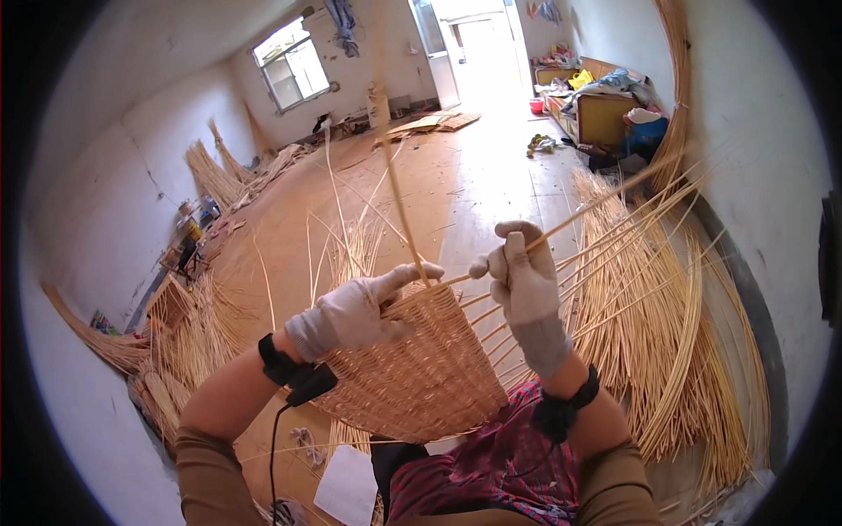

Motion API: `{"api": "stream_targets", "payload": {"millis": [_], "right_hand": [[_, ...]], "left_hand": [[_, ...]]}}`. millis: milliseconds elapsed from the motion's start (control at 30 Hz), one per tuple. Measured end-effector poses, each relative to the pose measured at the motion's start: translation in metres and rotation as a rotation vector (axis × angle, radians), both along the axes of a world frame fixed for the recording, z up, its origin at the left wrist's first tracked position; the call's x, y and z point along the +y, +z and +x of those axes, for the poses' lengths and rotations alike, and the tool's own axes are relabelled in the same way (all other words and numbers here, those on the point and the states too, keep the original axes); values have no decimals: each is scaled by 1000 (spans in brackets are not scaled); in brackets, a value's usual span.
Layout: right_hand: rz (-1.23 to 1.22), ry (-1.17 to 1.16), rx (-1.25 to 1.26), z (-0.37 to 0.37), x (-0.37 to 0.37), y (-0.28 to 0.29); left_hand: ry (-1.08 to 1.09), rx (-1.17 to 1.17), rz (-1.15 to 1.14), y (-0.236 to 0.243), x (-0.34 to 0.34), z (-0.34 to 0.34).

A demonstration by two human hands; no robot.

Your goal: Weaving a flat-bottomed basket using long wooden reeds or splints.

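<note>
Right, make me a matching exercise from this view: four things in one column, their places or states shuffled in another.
1. Left grip
2. Right grip
3. Red container
4. Cane heap

A. Near the bright doorway
B. Holding a cane
C. On the floor, lower right
D. At the upper edge of the woven panel

Pairs: 1-D, 2-B, 3-A, 4-C

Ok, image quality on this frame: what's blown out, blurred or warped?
Head view: doorway blown out, window nearly so, glare on the floor below the doorway; upright cane blurs toward its top; dark wall band at right bows, corners black from the fisheye; woven panel and both hands reasonably clear.
</note>
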State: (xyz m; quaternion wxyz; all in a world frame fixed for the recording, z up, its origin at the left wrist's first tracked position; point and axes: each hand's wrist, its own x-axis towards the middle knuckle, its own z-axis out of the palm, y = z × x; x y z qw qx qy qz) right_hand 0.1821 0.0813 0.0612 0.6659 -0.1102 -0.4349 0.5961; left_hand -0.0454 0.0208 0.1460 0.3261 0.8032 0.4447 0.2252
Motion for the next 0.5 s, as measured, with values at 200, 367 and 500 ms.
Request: {"api": "stream_targets", "payload": {"millis": [200,367,500], "right_hand": [[-46,53,-194,23,-12,12],[-13,355,-605,140,-33,-42],[-99,-391,-1069,289,-80,-204]], "left_hand": [[-8,168,365,8,11,6],[357,144,234,-47,12,-15],[281,128,287,-34,4,-33]]}}
